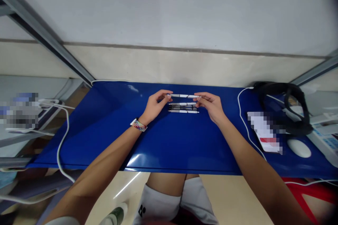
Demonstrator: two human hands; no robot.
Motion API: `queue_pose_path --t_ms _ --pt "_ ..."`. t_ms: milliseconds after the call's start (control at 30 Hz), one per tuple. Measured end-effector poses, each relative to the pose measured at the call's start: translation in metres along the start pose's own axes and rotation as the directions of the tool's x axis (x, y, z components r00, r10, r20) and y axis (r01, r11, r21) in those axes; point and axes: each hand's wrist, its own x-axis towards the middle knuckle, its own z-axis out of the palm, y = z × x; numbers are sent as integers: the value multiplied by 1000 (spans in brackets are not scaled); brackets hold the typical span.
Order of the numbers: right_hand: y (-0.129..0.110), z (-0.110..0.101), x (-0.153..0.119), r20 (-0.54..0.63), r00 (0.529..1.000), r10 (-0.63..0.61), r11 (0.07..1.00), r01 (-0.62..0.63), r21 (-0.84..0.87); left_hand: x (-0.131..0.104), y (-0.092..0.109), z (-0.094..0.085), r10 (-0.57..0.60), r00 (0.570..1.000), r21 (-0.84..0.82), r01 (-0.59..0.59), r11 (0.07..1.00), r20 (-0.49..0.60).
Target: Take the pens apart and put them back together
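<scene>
A white and grey pen (pixel 184 95) is held level by its two ends, just beyond a group of other pens. My left hand (pixel 156 104) pinches its left end between thumb and fingers. At the right end, the thumb and fingers of my right hand (pixel 212 105) close on the same pen. Several more pens (pixel 183 107) lie side by side on the blue tabletop (pixel 169 140), pointing left to right between my hands. The nearest one (pixel 182 111) is mostly white; some in the middle are darker. A patterned band (pixel 139 125) circles my left wrist.
On the right lie a black headset-like band (pixel 283 107), a blurred-out flat item (pixel 266 133), a white mouse (pixel 299 147) and a white cable (pixel 244 126). Another cable (pixel 64 137) hangs over the left edge. A pale wall (pixel 169 65) stands behind the table.
</scene>
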Motion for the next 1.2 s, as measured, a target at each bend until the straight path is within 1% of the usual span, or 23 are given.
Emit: queue_pose_path --t_ms 100,200,267,333,433,567,700,867,967,1100,1133,1200 --pt "0 -1 1 3 1000 7 1000 -7 -9 1 -2 0 1 1000 7 -1 1000 -10" --pt "2 -1 1 13 1000 23 1000 -23 -12 1 -3 0 86 996 51 -86 995 -6" --pt "2 -1 1 20 999 31 1000 -31 -4 1 -2 1 119 993 50 -119 992 6" --pt "2 0 0 22 999 31 999 -31 9 1 0 2 97 995 3 -97 995 22" --pt "0 1 -1 39 999 22 999 -23 25 0 2 2 34 999 -63 -32 998 32" --pt "0 2 -1 47 999 22 1000 -23 9 0 0 1 -27 999 2 27 1000 31" --pt "0 3 -1 20 999 32 999 -32 -17 1 -2 1 -30 999 -8 30 1000 17" --pt "0 2 -2 29 999 35 999 -35 -11 2 -1 3 -17 1000 -25 17 1000 -4" --pt "-3 2 -3 86 992 92 992 -99 84 1 1 3 -16 1000 -46 15 999 -16" --pt "-11 4 -5 233 946 224 926 -281 253 1 4 4 -20 999 -49 18 999 -35" --pt "-13 5 -5 248 938 243 913 -307 268 1 4 4 -20 999 -53 18 998 -44" --pt "-15 7 -7 245 935 258 910 -320 263 2 4 3 -20 997 -81 14 997 -68"
